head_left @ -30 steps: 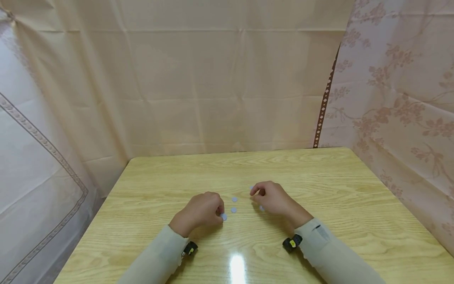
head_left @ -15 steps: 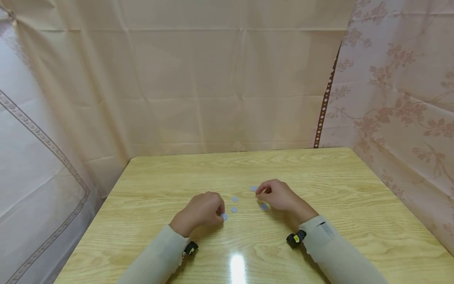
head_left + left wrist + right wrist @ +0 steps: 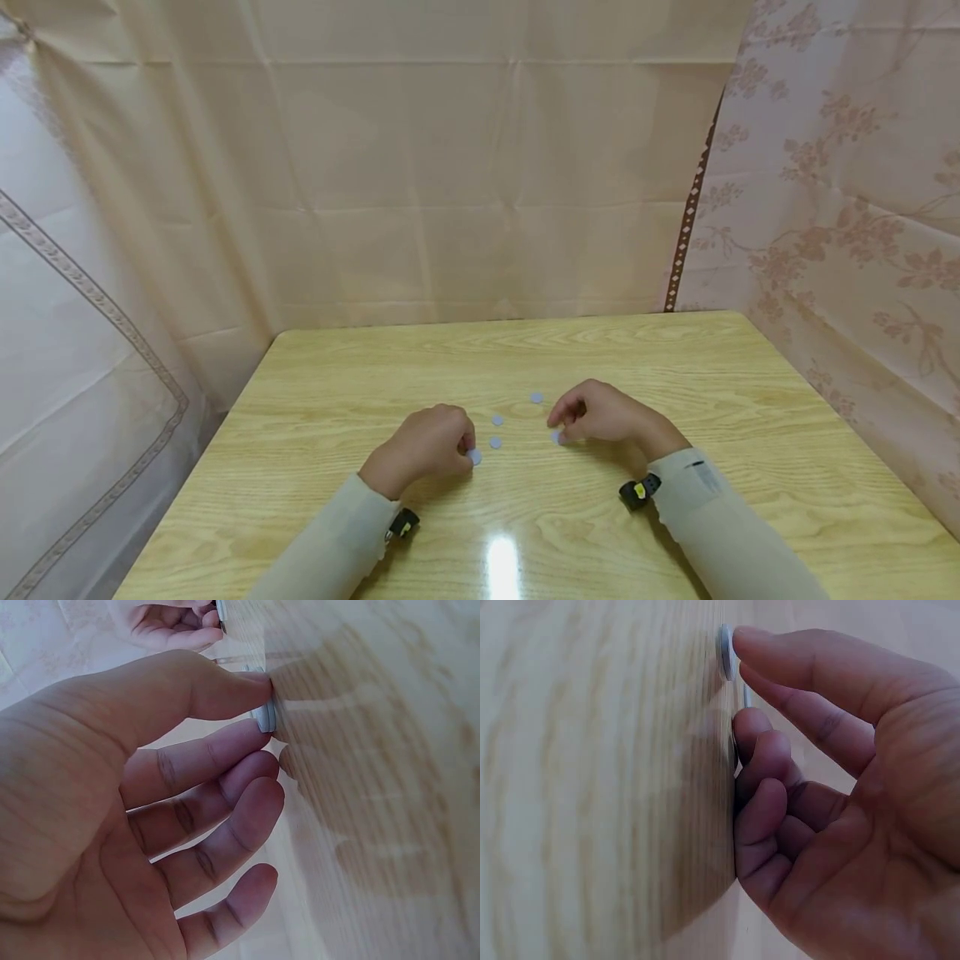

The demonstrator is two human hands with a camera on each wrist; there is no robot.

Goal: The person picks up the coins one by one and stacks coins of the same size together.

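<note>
My left hand (image 3: 423, 442) pinches a small silver-grey coin (image 3: 475, 457) between thumb and index finger on the table. In the left wrist view two thin edges show at that coin (image 3: 268, 712), perhaps a small stack. My right hand (image 3: 607, 412) is over the table, its thumb tip at another coin (image 3: 557, 437). The right wrist view has that coin (image 3: 725, 652) flat on the wood beside the thumb tip; the index finger is spread from the thumb and the other fingers are curled under. Between the hands lie two coins, one (image 3: 497, 421) behind the other (image 3: 495, 442).
A further coin (image 3: 536, 398) lies farther back, left of the right hand. The wood-grain table (image 3: 337, 367) reaches back to a beige curtain (image 3: 465, 183); patterned cloth (image 3: 862, 208) hangs at the right. A bright reflection shines near the front.
My right hand has moved right and nearer, away from the back coin, which is now fully uncovered, to the nearer right coin. The left hand stays in place.
</note>
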